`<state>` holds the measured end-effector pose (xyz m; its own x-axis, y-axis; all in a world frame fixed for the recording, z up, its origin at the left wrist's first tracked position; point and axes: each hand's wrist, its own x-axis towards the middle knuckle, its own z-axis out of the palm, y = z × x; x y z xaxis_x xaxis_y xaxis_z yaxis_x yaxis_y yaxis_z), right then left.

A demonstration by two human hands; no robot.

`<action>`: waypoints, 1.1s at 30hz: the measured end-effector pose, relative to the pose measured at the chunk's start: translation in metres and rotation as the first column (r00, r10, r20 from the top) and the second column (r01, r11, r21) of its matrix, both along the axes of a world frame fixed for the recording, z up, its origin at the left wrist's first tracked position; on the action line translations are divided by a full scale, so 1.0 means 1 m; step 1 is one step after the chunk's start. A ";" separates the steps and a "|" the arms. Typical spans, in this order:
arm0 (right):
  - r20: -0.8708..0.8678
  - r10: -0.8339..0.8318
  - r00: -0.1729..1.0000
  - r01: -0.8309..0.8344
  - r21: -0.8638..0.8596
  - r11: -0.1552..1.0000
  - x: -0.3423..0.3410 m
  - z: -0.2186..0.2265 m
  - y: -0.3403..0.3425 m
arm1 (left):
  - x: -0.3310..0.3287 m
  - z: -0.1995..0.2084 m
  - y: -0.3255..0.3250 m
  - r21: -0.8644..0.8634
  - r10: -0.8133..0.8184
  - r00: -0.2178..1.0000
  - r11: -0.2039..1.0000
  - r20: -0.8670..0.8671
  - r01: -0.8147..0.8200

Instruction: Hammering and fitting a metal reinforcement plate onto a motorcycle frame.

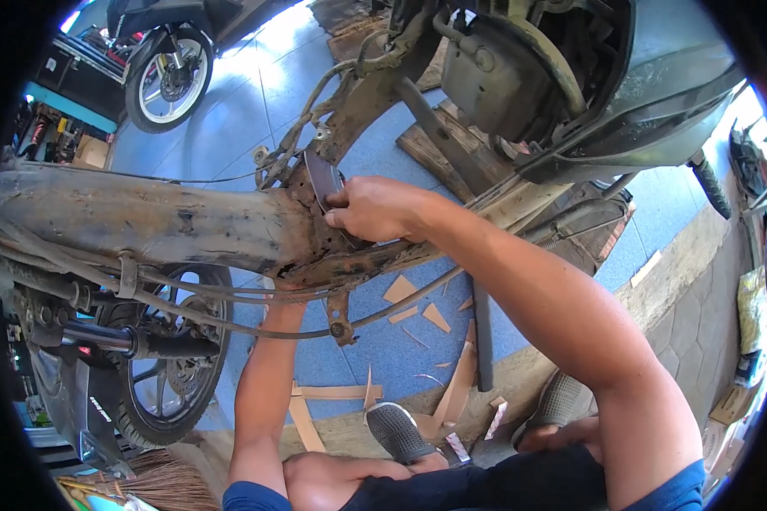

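Observation:
A rusty motorcycle frame (222, 226) stretches across in front of me, with its worn joint (302, 221) near the middle. My right hand (375, 209) is closed on a thin, dark grey flat plate (322, 177), thumb and fingers pinching its edge. The plate stands tilted against the top of the joint. My left hand reaches up from below, and its fingers are hidden behind the frame; only the wrist (285, 311) and forearm show. Black cables (230, 322) run along the frame's near side, beside a rusty bracket (339, 319).
Cardboard scraps (400, 289) lie on the blue tiled floor below. A front wheel (170, 375) stands at the left, a broom (166, 481) under it. Engine and bodywork (656, 94) fill the far right. Another motorcycle's wheel (169, 85) is at the far left. Wooden boards (443, 153) lie beneath the frame.

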<state>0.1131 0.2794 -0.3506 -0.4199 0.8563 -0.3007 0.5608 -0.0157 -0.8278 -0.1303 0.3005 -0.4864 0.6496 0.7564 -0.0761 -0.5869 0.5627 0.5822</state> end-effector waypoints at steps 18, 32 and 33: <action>-0.042 -0.060 0.997 0.061 0.008 0.998 -0.001 0.007 -0.007 | -0.002 -0.001 -0.007 0.031 0.134 0.991 0.990 0.012 -0.135; -0.066 -0.022 0.998 0.018 -0.062 0.998 0.000 0.003 -0.002 | -0.004 -0.005 -0.007 0.003 0.122 0.992 0.993 0.016 -0.122; -0.067 -0.022 0.998 0.018 -0.062 0.998 0.000 0.002 -0.002 | -0.006 -0.005 -0.007 0.002 0.121 0.993 0.993 0.016 -0.121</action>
<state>0.1129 0.2774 -0.3486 -0.4242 0.8455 -0.3242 0.5025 -0.0781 -0.8610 -0.1364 0.2930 -0.4910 0.5542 0.8299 -0.0647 -0.6596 0.4852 0.5739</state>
